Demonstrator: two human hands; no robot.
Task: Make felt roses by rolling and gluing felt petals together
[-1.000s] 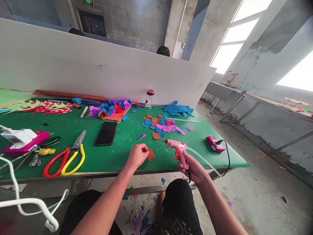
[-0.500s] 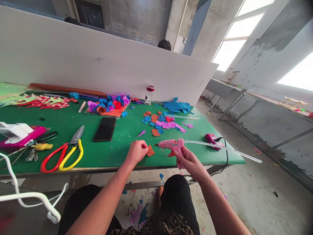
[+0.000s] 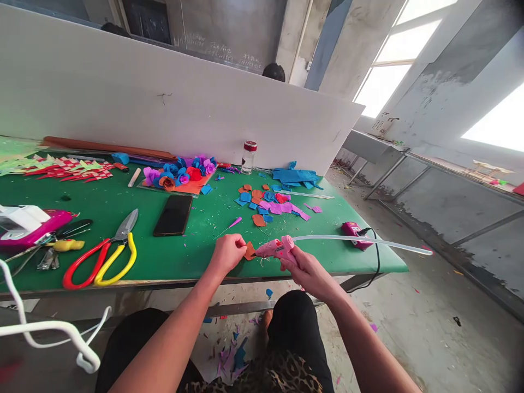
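Note:
Between the fingertips of my left hand (image 3: 229, 252) is a small orange paper petal (image 3: 249, 251), held just above the table's front edge. My right hand (image 3: 307, 267) is wrapped around the handle of a pink hot glue gun (image 3: 278, 248). Its dark nozzle points left and meets the petal's right side, or nearly so. A long clear glue stick (image 3: 360, 238) sticks out of the gun's back to the right. Beyond my hands lie cut petals (image 3: 282, 208) in purple, blue, orange and red. A thin stem with a purple tip (image 3: 234, 222) lies behind my left hand.
Red-and-yellow-handled scissors (image 3: 102, 254), a black phone (image 3: 172, 215) and finished paper flowers (image 3: 180, 174) occupy the left side. A lidded glass jar (image 3: 248, 158) stands by the white board (image 3: 184, 103). A pink power box (image 3: 356, 236) with a black cord sits at right.
The glue gun has moved left and tilted, bringing its nozzle to the orange petal. My left hand keeps its pinch in nearly the same place.

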